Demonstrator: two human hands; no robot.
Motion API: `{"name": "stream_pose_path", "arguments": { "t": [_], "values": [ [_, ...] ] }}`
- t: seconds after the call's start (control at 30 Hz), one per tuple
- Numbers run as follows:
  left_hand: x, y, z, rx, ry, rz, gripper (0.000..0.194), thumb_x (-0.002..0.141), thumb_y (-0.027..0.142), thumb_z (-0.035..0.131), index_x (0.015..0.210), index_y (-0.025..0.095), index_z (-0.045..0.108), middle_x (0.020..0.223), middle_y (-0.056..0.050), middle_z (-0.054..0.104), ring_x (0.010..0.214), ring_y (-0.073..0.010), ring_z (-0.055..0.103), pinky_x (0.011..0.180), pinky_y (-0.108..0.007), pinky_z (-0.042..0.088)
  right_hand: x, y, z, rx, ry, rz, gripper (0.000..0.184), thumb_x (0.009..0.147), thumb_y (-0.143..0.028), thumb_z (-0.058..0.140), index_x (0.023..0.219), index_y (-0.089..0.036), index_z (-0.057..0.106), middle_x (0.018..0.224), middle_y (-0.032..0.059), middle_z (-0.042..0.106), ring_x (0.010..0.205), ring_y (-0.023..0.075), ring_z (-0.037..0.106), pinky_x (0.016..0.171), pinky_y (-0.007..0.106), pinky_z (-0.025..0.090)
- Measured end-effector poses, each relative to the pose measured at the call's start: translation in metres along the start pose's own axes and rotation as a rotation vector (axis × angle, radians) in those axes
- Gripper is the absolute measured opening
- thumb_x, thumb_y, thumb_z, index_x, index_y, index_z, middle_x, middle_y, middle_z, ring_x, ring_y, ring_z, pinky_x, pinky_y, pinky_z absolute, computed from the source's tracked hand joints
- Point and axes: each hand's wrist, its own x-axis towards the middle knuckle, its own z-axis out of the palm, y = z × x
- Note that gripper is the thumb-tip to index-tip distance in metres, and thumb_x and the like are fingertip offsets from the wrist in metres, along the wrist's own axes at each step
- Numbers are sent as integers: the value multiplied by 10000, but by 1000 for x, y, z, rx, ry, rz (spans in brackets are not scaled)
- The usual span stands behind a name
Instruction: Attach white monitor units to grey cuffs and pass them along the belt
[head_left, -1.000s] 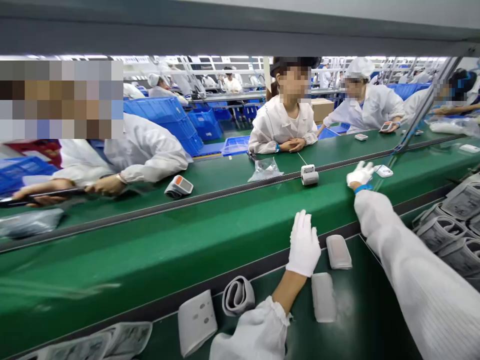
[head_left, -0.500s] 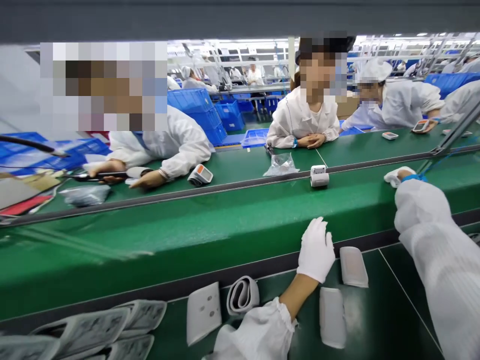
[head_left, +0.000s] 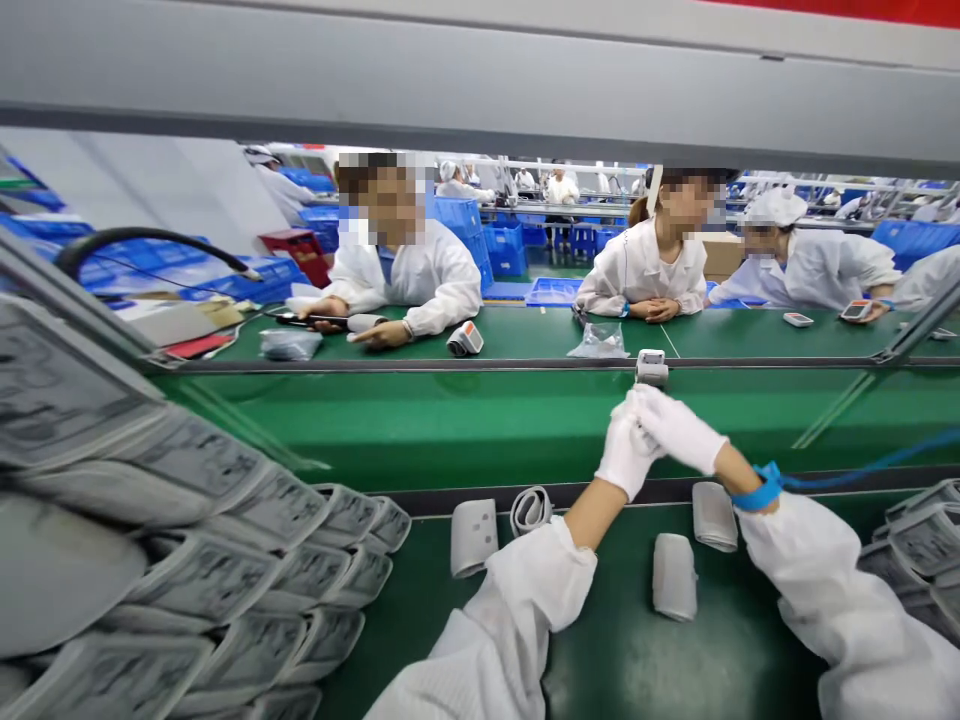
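Note:
My two white-gloved hands meet over the near edge of the green conveyor belt [head_left: 450, 430]. My right hand [head_left: 679, 432] lies across the fingertips of my left hand [head_left: 621, 458], and its fingers seem closed on the left glove. The left fingers are hidden under it. A blue wrist strap [head_left: 756, 490] with a blue cord sits on my right wrist. Just beyond the hands a small white device [head_left: 651, 367] stands on the belt. Below them, on the bench, lie flat white cuffs [head_left: 673, 575] [head_left: 713, 515] [head_left: 473, 535] and one rolled cuff [head_left: 530, 508].
Stacks of grey printed cuffs fill the left [head_left: 225, 570] and right [head_left: 922, 530] of the bench. Across the belt several people in white coats sit at a green table holding a white monitor [head_left: 465, 340] and a plastic bag [head_left: 600, 343]. Blue crates [head_left: 465, 215] stand behind them.
My right hand has come back from the far right of the belt and joined my left hand, which lifted off the bench edge. The view has swung left.

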Motion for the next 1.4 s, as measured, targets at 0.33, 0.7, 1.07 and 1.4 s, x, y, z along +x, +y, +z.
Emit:
{"name": "stream_pose_path", "arguments": {
  "t": [0.33, 0.7, 1.07, 1.4],
  "values": [
    [-55, 136, -2, -87, 8, 15, 313, 982, 456, 623, 1138, 186, 599, 921, -68, 756, 635, -188, 740, 458, -235, 538, -138, -2, -33, -720, -481, 376, 1048, 658, -203, 780, 1641, -250, 418, 1689, 185, 348, 1444, 459, 503, 1160, 561, 460],
    [-73, 122, 45, 72, -261, 79, 476, 866, 537, 756, 1105, 169, 570, 856, -36, 673, 614, -157, 677, 415, -236, 548, -73, -98, -64, -128, 427, -270, 853, 776, -485, 894, 1471, -342, 421, 1568, 104, 458, 1399, 366, 569, 1159, 532, 512],
    [-79, 144, 38, 97, -422, 142, 526, 938, 680, 576, 1054, 167, 586, 774, -6, 627, 383, -78, 504, 334, -200, 292, -12, -103, -43, 112, 387, -485, 907, 810, -546, 875, 1569, -374, 410, 1664, 48, 409, 1539, 384, 413, 1241, 548, 456],
    [-85, 141, 46, 422, -250, 179, 571, 750, 271, 796, 1166, 229, 407, 870, -16, 708, 645, -153, 683, 515, -230, 552, -20, -87, -49, 8, 254, -427, 963, 810, -467, 892, 1632, -344, 404, 1666, 2, 430, 1573, 355, 368, 1275, 501, 419]
  ]
}}
